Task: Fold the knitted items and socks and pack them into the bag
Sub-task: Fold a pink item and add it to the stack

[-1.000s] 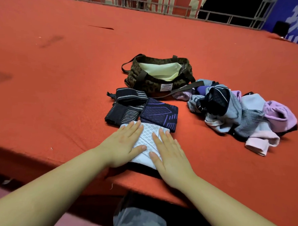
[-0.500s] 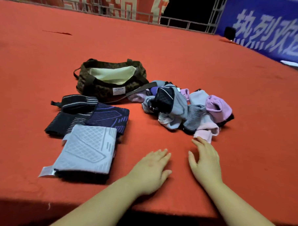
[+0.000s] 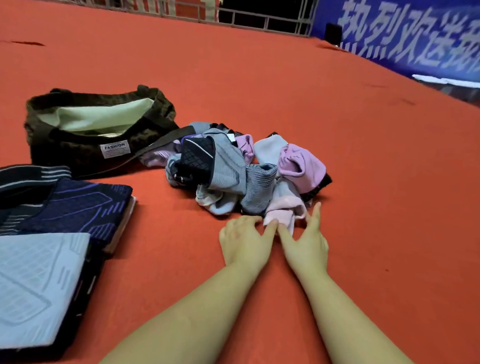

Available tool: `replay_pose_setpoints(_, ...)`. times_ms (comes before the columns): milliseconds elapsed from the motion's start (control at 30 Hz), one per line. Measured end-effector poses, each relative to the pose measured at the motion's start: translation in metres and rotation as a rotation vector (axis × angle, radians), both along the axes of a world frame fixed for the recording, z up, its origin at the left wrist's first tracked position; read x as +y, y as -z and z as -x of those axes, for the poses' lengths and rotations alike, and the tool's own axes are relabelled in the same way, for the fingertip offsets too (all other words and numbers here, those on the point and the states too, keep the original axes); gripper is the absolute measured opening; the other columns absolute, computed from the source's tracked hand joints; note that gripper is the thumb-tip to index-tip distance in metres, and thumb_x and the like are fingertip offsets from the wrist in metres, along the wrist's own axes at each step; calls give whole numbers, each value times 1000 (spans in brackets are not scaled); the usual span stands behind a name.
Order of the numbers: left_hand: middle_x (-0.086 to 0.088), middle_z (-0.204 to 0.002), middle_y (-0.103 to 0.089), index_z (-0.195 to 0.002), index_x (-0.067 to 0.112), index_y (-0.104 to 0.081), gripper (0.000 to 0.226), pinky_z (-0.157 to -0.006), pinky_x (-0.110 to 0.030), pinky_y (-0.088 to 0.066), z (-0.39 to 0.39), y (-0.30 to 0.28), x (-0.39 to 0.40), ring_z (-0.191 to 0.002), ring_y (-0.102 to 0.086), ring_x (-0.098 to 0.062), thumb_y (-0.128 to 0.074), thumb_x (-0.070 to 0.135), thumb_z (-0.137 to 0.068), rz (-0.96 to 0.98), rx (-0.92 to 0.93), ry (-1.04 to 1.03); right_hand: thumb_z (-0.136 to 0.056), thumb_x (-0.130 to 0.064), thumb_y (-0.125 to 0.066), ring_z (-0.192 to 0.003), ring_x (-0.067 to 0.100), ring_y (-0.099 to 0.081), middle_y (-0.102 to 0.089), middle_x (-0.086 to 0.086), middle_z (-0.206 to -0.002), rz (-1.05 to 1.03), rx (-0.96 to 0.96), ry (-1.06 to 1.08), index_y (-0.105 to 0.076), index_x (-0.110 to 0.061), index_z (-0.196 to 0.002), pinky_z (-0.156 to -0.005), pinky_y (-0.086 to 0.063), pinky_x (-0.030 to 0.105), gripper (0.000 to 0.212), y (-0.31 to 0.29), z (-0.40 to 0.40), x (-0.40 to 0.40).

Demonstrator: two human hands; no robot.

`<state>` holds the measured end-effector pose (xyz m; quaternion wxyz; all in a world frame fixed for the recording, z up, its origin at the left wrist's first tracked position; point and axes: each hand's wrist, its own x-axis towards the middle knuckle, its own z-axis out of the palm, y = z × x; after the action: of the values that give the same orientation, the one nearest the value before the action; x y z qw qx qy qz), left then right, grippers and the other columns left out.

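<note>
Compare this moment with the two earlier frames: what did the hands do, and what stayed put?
Both hands left the folded pale grey knit and moved right to the sock pile. The left hand and right hand now touch the pale pink sock at its near edge; no firm grip shows. The folded stack, pile and bag stayed put.

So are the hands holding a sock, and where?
Both hands, left and right, touch the near end of the pale pink sock; whether they pinch it cannot be told.

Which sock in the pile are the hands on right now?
The pale pink sock at the pile's near edge; both the left hand and right hand touch it. The brighter pink sock lies farther back.
</note>
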<state>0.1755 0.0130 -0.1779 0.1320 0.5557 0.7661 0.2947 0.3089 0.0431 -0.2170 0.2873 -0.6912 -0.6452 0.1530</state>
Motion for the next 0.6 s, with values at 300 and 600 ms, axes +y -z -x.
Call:
replay_pose_setpoints(300, 5, -99, -68, -95, 28, -67, 20, -87, -32, -32, -1, -1, 1, -104, -55, -18, -60, 42, -82, -94, -63, -48, -72, -56, -59, -104, 20, -61, -64, -8, -108, 40, 222, -52, -40, -51, -119, -91, -49, 45, 51, 6, -7, 12)
replay_pose_setpoints(600, -1, -75, -58, -77, 19, -55, 15, -69, -32, -39, 37, -22, -47, -72, -49, -15, -67, 27, -77, 59, -776, 232, -66, -66, -52, -103, 27, -60, -67, 3, -101, 35, 285, -133, -40, -35, -136, -94, -43, 42, 77, -54, 26, -71)
